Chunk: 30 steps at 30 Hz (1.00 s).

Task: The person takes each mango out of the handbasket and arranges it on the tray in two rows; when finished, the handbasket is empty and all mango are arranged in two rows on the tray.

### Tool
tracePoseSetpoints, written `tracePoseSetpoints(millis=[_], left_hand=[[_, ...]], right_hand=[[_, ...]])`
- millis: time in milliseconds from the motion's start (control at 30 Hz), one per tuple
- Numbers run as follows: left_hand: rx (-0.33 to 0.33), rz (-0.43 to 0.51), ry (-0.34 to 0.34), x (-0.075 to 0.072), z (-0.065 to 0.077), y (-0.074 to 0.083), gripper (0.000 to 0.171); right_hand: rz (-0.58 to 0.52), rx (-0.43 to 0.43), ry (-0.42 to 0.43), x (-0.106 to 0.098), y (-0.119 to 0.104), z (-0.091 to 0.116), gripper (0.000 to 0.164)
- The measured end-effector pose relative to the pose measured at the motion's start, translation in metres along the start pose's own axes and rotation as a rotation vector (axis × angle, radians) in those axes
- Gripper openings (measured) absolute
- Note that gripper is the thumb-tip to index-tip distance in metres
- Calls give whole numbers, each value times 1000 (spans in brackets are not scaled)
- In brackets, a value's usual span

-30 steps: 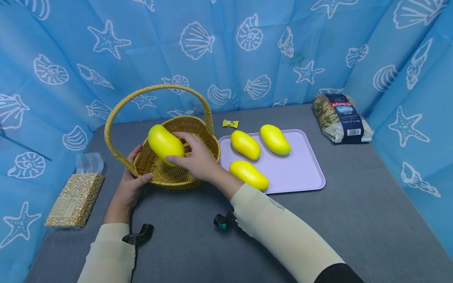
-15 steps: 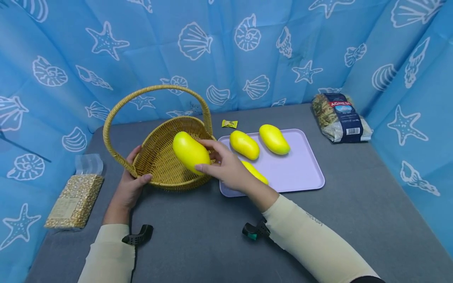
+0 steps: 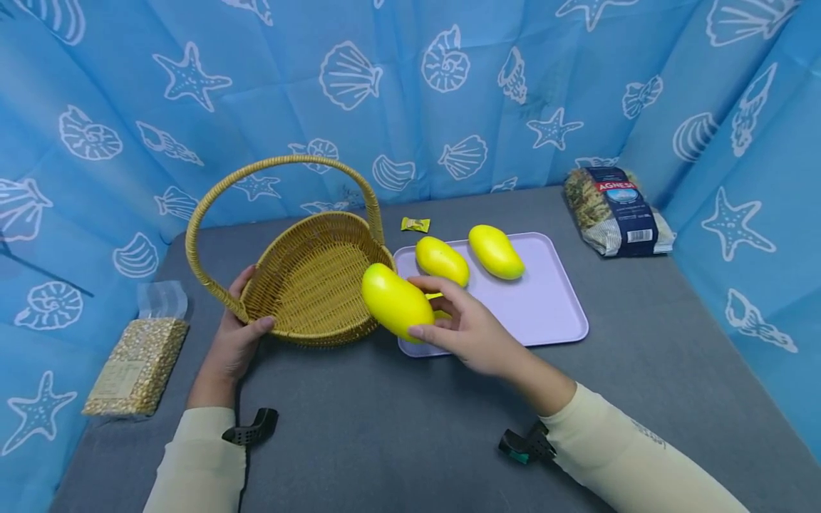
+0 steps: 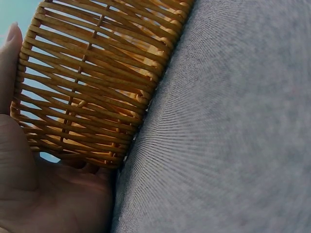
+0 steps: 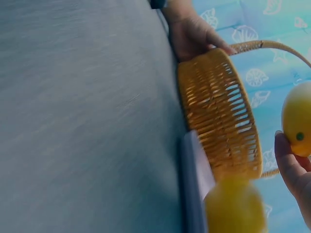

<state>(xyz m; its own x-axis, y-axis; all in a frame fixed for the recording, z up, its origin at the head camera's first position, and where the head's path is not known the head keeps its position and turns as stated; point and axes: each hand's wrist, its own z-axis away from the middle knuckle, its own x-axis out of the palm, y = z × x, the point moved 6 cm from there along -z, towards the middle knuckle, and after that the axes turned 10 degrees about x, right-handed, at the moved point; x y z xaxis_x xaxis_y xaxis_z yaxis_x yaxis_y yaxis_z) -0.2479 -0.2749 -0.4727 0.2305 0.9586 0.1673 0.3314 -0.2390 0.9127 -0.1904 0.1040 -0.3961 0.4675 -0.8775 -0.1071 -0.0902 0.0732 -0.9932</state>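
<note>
My left hand (image 3: 236, 342) grips the near left rim of a wicker basket (image 3: 321, 285) by the foot of its arched handle, thumb over the rim. The inside of the basket shows bare woven bottom. In my right hand (image 3: 474, 328) is a yellow mango (image 3: 396, 301), pinched between thumb and fingers above the left edge of a lilac tray (image 3: 545, 306). Two more mangoes, one left (image 3: 442, 261) and one right (image 3: 497, 252), lie at the back of the tray. Another mango (image 5: 234, 206) lies low in the right wrist view; in the head view the right hand mostly hides it.
A small yellow-green wrapped candy (image 3: 415, 225) lies behind the tray. At the far right stands a bag of pasta (image 3: 618, 212). A clear pack of pale kernels (image 3: 135, 367) is at the left. A blue shell-print curtain (image 3: 410, 92) closes off the back and sides.
My right hand has carried the mango from over the basket rightward to above the tray's left edge. The left hand stays on the basket rim.
</note>
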Motion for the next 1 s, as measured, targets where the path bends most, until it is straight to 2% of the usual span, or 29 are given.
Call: tracePoseSetpoints(millis=[467, 833, 1000], left_hand=[[-17, -15, 20, 1, -1, -1, 93], [-9, 11, 14, -1, 1, -3, 90], [1, 26, 2, -2, 1, -3, 90]], right_hand=[[72, 22, 72, -44, 14, 54, 65], [62, 34, 215, -98, 22, 71, 57], [101, 105, 298, -120, 34, 74, 56]])
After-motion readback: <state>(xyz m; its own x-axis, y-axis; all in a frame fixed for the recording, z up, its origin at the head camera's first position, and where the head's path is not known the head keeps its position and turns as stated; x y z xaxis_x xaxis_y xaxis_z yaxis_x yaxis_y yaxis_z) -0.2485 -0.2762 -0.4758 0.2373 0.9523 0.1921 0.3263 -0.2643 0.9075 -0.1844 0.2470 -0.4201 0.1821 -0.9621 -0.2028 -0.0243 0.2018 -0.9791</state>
